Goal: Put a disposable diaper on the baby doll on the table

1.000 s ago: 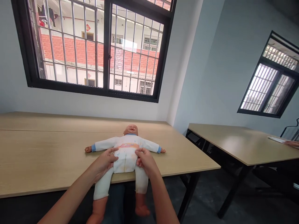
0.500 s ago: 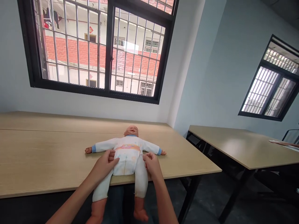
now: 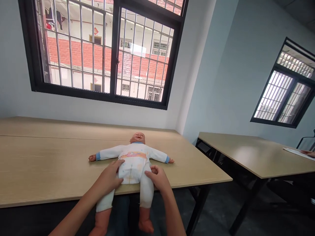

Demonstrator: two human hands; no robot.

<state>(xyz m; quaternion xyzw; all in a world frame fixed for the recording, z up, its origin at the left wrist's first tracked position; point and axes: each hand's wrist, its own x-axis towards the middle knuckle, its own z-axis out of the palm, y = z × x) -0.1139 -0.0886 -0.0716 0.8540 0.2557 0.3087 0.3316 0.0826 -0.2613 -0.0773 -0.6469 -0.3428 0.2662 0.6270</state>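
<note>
A baby doll point(image 3: 133, 167) in a white top with blue cuffs and an orange band lies on its back on the table. Its arms are spread sideways, and its legs in white trousers point(image 3: 147, 191) hang over the front edge, feet bare. Around the hip on the picture's left, my left hand point(image 3: 110, 175) grips the doll's clothed side, thumb low and fingers higher. At the opposite hip, my right hand point(image 3: 157, 177) is closed, its thumb on the upper leg and its fingers curled at the waist. The cloth under the fingers is partly hidden.
The light wood table point(image 3: 61, 164) runs along the wall beneath a barred window point(image 3: 110, 93). A second table point(image 3: 241, 150) stands to the right across a gap. On it, at the right edge, a person's hand point(image 3: 308, 153) rests by white paper point(image 3: 295, 151).
My left hand has shifted down, its thumb now lower on the hip. My right thumb has moved down and inward onto the upper leg. The doll lies almost as before.
</note>
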